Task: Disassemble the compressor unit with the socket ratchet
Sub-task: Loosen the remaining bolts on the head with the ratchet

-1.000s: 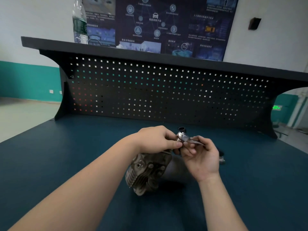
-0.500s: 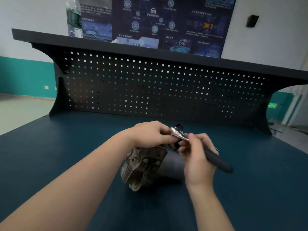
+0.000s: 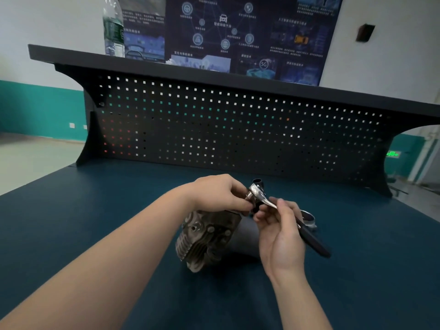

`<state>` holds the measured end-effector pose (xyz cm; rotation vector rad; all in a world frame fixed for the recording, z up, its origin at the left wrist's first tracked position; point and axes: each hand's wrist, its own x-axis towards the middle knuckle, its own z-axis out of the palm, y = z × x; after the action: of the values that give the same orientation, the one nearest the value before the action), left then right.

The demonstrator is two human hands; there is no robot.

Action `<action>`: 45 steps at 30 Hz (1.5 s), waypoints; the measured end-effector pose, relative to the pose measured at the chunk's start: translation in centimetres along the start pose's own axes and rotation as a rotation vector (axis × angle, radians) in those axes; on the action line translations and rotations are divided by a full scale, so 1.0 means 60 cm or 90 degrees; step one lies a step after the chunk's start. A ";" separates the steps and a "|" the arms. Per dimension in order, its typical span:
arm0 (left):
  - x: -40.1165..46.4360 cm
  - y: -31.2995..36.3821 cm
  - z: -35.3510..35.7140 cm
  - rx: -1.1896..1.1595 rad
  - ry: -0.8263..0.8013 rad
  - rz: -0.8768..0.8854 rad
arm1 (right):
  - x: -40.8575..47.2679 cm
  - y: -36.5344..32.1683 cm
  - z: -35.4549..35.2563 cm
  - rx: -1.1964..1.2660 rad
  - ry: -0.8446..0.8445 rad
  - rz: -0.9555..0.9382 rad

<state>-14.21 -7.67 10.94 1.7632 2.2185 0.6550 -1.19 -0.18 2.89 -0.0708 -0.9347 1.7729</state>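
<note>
Compressor unit (image 3: 207, 236) lies on its side on the blue bench (image 3: 95, 210), unheld. Socket ratchet (image 3: 258, 195) is up in the air above it: right hand (image 3: 278, 232) pinches the shank, left hand (image 3: 221, 194) pinches at the head. Risk: the small piece under the left fingertips slips and drops; the loose unit may roll once torque is applied.

Bare forearms, no sleeves in view; left hand (image 3: 220, 195), right hand (image 3: 281, 236) ungloved, no rings, no watch.
</note>
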 end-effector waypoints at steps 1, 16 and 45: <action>-0.003 -0.001 -0.004 0.010 -0.018 0.006 | 0.001 -0.006 0.001 -0.011 0.010 0.012; -0.011 -0.021 0.012 0.008 0.063 -0.003 | 0.058 -0.074 -0.004 -0.128 0.091 0.233; 0.000 -0.022 0.017 0.168 0.071 -0.063 | 0.109 -0.104 0.085 -0.822 -0.098 0.205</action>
<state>-14.88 -7.68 9.39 1.7566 2.5509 0.4685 -1.45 3.09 12.71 -0.9473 -2.1291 1.1672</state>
